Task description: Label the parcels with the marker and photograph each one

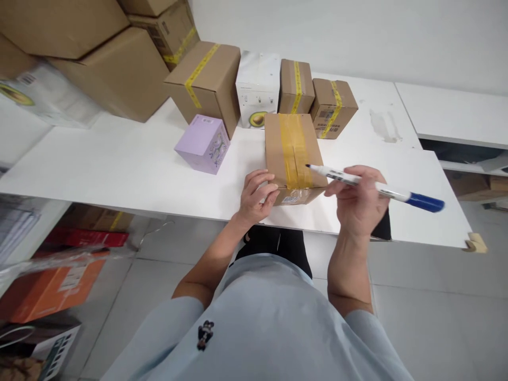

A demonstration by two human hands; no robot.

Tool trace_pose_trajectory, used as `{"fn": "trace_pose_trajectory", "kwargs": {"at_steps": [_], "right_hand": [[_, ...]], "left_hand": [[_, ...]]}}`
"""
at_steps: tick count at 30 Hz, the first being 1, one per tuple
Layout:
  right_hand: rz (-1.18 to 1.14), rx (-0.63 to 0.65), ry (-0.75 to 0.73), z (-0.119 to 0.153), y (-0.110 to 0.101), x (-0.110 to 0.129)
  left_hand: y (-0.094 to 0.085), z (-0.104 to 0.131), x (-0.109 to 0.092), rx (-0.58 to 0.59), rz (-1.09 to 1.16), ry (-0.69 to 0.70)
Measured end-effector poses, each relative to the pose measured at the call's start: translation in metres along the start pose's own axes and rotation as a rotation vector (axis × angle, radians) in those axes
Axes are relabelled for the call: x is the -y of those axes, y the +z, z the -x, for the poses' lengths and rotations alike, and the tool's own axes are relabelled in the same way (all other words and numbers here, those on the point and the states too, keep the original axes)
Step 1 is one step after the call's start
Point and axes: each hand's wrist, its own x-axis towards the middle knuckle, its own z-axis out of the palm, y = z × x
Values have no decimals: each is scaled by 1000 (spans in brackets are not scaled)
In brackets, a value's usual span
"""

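A brown cardboard box with wide yellow tape along its top sits near the front edge of the white table. My left hand grips its near left corner with bent fingers. Between thumb and fingers a small whitish patch shows, too unclear to name. In my right hand is a white marker pen, its blue cap stuck on the rear end. The bare dark tip points left, just above the box's taped top. A black flat thing lies partly hidden under my right hand.
On the white table stand a lilac box, a white box with an avocado picture and several taped cardboard boxes. Larger cartons are stacked at the left. An orange box lies below, left.
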Motion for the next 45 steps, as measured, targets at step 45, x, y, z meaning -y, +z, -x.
{"fn": "trace_pose_trajectory", "kwargs": {"at_steps": [45], "right_hand": [[451, 324, -87, -1, 25, -22]], "left_hand": [[12, 12, 4, -7, -52, -75]]}}
